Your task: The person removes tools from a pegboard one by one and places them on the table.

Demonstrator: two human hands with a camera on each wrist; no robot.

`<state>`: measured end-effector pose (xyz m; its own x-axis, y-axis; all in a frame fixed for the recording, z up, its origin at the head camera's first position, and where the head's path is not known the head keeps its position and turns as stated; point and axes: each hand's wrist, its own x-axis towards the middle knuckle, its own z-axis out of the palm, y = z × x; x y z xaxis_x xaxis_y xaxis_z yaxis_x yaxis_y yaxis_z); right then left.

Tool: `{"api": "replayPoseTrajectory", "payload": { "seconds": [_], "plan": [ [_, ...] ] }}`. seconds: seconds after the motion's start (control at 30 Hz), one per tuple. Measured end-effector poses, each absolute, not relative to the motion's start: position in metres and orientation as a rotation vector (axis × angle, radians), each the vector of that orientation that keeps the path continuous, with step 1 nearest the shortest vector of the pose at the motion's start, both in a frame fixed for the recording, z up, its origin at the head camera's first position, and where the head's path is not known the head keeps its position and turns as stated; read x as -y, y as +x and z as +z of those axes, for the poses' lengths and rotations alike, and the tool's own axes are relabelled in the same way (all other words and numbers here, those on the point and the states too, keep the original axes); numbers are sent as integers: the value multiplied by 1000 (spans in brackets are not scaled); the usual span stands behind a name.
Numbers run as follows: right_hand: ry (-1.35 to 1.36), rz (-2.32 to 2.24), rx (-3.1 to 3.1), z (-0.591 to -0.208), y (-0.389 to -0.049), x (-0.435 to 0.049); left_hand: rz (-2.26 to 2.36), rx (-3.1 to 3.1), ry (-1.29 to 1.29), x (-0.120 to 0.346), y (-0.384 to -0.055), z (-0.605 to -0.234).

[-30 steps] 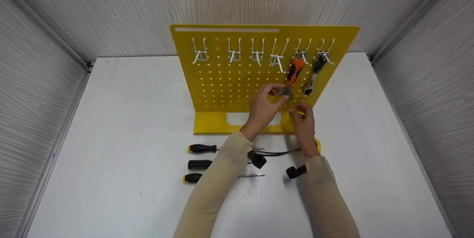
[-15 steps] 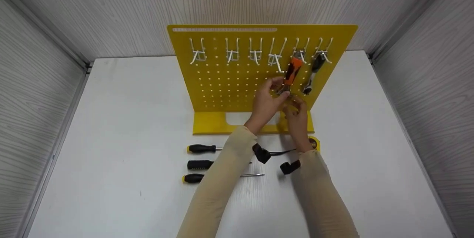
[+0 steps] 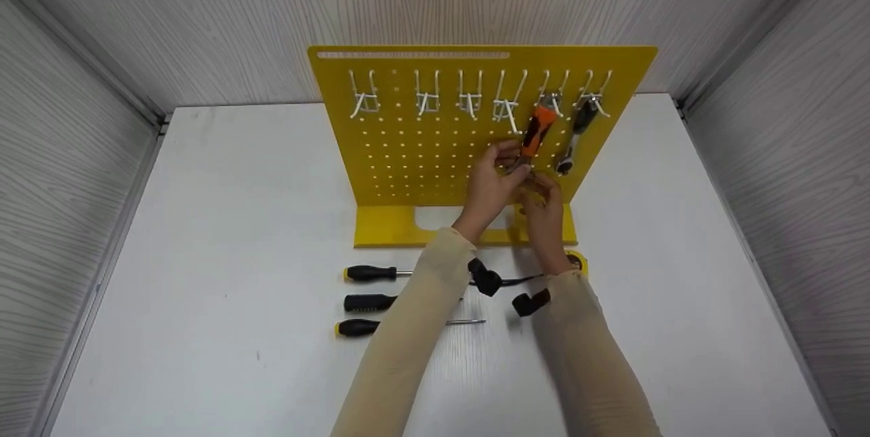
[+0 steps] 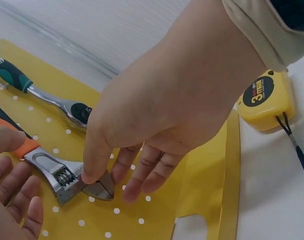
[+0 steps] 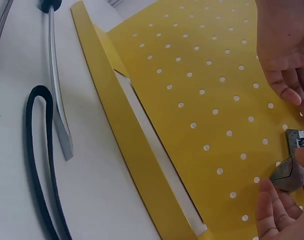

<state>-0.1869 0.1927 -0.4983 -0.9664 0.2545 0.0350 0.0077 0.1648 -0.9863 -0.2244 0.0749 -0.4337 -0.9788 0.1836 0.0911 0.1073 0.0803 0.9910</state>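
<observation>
An adjustable wrench with an orange and black handle hangs from a hook on the yellow pegboard, head downward. My left hand is at its lower part; in the left wrist view the thumb lies over the orange handle, with the other fingers spread below. My right hand pinches the metal wrench head, thumb across the front. Its other fingers extend past the head. Beside the wrench hangs a ratchet wrench with a dark green and black grip.
Several white hooks line the board's upper part. On the white table lie three screwdrivers with black handles, partly covered by the left sleeve. A yellow tape measure with a black strap sits near the right wrist.
My right hand has moved left and up to the wrench head. My left hand has shifted slightly up, from the head towards the handle.
</observation>
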Motion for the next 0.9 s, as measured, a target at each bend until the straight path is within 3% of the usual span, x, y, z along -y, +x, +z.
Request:
{"api": "replayPoseTrajectory", "payload": {
  "seconds": [0.9],
  "plan": [
    [-391, 2175, 2203, -500, -173, -194, 2010, -2274, 312, -76, -224, -432]
  ]
}}
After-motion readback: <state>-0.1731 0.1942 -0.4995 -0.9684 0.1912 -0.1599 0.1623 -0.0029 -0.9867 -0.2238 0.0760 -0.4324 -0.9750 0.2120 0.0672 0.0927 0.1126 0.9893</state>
